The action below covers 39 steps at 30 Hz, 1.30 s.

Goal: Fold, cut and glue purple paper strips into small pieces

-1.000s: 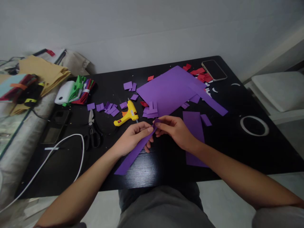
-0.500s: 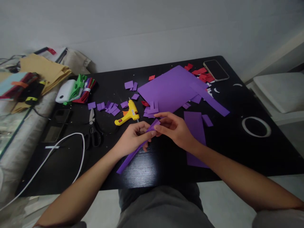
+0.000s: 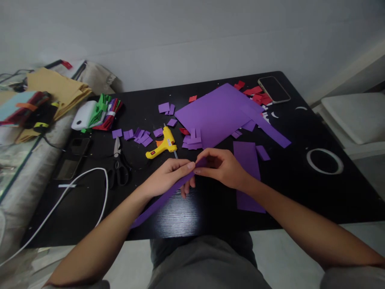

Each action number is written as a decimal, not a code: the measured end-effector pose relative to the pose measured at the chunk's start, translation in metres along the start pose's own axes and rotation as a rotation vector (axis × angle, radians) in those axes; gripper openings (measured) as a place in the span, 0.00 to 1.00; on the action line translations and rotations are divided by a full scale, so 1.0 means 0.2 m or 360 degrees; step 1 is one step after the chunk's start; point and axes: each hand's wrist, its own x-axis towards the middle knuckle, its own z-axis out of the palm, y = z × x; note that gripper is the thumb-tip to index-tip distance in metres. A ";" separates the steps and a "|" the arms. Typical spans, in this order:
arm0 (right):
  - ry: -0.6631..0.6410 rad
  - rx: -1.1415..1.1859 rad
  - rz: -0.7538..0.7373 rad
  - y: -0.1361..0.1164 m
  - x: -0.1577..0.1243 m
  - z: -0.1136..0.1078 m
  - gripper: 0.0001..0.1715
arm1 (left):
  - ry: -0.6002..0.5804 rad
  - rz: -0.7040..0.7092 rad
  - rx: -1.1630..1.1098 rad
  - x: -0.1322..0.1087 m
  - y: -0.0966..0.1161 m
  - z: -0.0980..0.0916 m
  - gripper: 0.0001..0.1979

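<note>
A long purple paper strip (image 3: pixel 161 200) runs from near the table's front edge up to my two hands. My left hand (image 3: pixel 170 176) pinches it from the left, thumb on top. My right hand (image 3: pixel 224 168) pinches the strip's far end, fingers curled over it. Both hands meet above the black table (image 3: pixel 300 192). Just behind them lie a yellow glue gun (image 3: pixel 162 145) and a large purple sheet (image 3: pixel 216 114). A purple rectangle (image 3: pixel 248 168) lies under my right wrist.
Scissors (image 3: pixel 118 168) and a white cable (image 3: pixel 75 192) lie at the left. Several small purple squares (image 3: pixel 140 136) are scattered mid-table. Red scraps (image 3: pixel 255 94) and a phone (image 3: pixel 273 89) sit at the far right, a tape ring (image 3: pixel 325 160) at the right, folded coloured paper (image 3: pixel 104 112) far left.
The strip has slid back toward me, its near end now lower and further left. My right hand's fingers have curled down over the strip's far end.
</note>
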 end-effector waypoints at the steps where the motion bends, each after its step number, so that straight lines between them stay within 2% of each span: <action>1: -0.0004 0.0005 0.0022 0.00 0.00 -0.01 0.16 | 0.0000 -0.0003 0.0016 0.00 0.00 0.00 0.25; 5: -0.0037 0.0036 0.0085 0.00 0.01 -0.02 0.17 | -0.0014 -0.0024 0.0107 0.00 0.02 -0.03 0.23; 11: -0.0162 -0.0088 -0.0100 -0.01 -0.01 0.00 0.10 | -0.0110 -0.0084 0.0060 0.00 0.00 -0.03 0.22; 18: -0.0259 0.0097 0.0038 -0.03 0.01 -0.03 0.06 | -0.0160 -0.0113 0.0028 0.00 -0.02 -0.03 0.19; 24: -0.0092 0.0236 0.0109 -0.04 0.01 -0.04 0.07 | -0.0043 -0.0066 0.0028 0.00 0.00 -0.03 0.19; 28: -0.0040 0.0419 0.0192 -0.02 0.02 -0.04 0.14 | 0.0093 0.0025 0.0059 0.01 0.00 -0.02 0.20; 34: 0.0208 0.0258 0.0166 -0.02 0.02 -0.03 0.18 | 0.0204 0.0052 0.0182 0.02 -0.02 -0.01 0.18; 39: 0.0246 0.0233 0.0116 -0.02 0.02 -0.01 0.18 | 0.0192 0.0062 0.0204 0.01 -0.02 0.00 0.16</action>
